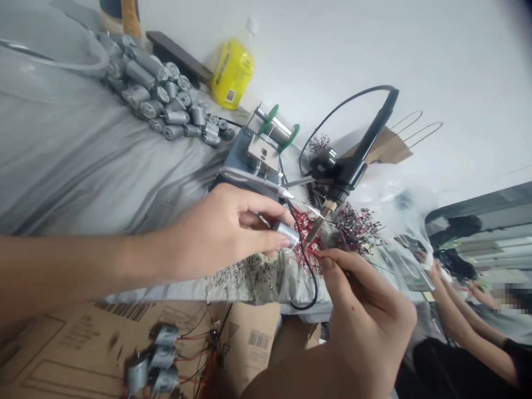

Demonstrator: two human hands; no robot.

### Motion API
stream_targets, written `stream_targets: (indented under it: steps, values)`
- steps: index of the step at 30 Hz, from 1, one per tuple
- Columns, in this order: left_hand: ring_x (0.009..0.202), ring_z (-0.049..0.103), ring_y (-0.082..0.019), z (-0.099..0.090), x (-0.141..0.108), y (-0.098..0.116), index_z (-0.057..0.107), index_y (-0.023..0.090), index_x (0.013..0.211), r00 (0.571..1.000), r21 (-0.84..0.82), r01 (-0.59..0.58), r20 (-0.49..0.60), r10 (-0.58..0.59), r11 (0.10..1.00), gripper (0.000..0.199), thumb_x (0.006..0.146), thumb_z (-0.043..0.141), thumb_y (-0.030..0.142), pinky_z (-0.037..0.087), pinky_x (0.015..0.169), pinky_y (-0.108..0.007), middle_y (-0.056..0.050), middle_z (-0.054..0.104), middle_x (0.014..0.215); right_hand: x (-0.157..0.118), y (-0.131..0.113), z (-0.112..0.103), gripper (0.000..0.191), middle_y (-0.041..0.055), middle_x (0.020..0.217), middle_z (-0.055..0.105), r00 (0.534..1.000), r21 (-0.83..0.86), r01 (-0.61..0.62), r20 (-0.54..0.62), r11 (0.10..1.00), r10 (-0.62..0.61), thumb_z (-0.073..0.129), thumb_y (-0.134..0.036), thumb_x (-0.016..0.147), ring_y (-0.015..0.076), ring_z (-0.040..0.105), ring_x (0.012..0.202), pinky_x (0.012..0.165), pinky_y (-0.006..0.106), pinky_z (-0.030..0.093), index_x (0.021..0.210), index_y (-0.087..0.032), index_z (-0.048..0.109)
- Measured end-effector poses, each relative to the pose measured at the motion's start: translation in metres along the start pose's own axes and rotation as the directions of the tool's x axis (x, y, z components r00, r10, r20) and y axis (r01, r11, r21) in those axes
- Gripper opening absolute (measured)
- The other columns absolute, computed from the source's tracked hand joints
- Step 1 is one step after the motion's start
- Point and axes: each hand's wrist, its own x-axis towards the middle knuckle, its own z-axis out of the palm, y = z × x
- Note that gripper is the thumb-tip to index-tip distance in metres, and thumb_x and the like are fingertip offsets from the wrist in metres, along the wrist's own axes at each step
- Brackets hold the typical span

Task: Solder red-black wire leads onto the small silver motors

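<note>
Grey cloth [103, 166], soft-folded; silver DC motors [153, 91], dull metallic; yellow plastic bottle [233, 75], dark-striped label; solder spool [277, 127], green flanges; red wires [305, 238]; black soldering iron [376, 130]; brown cardboard [62, 354], black printed outlines, barcode

Tight here: soldering iron [318, 224] tip just beside held motor [286, 234], red wires [305, 238] btwn L hand [220, 233] and R hand [361, 313]. Solder spool stand [260, 155] blocks far side. Room over grey cloth [103, 166] up to motor pile [162, 100]; wired motors [160, 354] on cardboard [75, 343] obstruct near side.
</note>
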Motion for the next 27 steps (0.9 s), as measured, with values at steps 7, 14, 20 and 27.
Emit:
stream_targets:
  steps: [7,14,20,27]
  values:
    - [0.08,0.084,-0.022,-0.001,-0.0017,-0.0045,0.089,0.024,0.107,1.0,-0.008,0.007,-0.003,-0.007,1.0,0.025,0.084,0.089,0.034,0.066,0.074,-0.024,0.0,0.086,0.09,-0.0006,-0.002,-0.0021,0.007,-0.0003,0.088,0.084,1.0,0.002,-0.008,-0.001,1.0,0.008,0.083,-0.029,0.097,0.0179,0.076,0.076,0.066,0.027,0.06,0.093,-0.029,0.089]
    - [0.075,0.082,-0.02,0.0019,-0.0012,-0.0006,0.089,0.02,0.106,1.0,-0.006,-0.003,-0.005,0.003,1.0,0.027,0.083,0.087,0.032,0.066,0.07,-0.02,-0.002,0.086,0.087,-0.0018,-0.0021,-0.002,0.009,-0.0019,0.088,0.084,1.0,0.004,-0.017,-0.002,1.0,0.017,0.082,-0.028,0.099,0.0162,0.073,0.074,0.063,0.026,0.056,0.095,-0.031,0.089]
    - [0.072,0.08,-0.013,0.0027,0.0007,0.0005,0.088,0.02,0.105,1.0,-0.017,0.014,0.005,-0.014,1.0,0.031,0.076,0.084,0.031,0.06,0.068,-0.01,0.004,0.084,0.08,-0.0005,-0.0034,-0.003,0.012,-0.0032,0.086,0.083,1.0,0.008,0.006,0.03,1.0,-0.006,0.08,-0.027,0.1,0.0146,0.072,0.073,0.063,0.025,0.056,0.092,-0.031,0.088]
    - [0.079,0.084,-0.015,0.0029,-0.0034,-0.0024,0.089,0.021,0.105,0.999,0.002,0.03,0.023,-0.03,1.0,0.031,0.077,0.088,0.033,0.061,0.07,-0.01,0.003,0.087,0.092,-0.0009,-0.0011,-0.0003,0.012,0.0,0.084,0.08,0.999,0.005,0.013,-0.034,1.0,-0.013,0.079,-0.027,0.101,0.0158,0.067,0.07,0.06,0.03,0.048,0.093,-0.028,0.088]
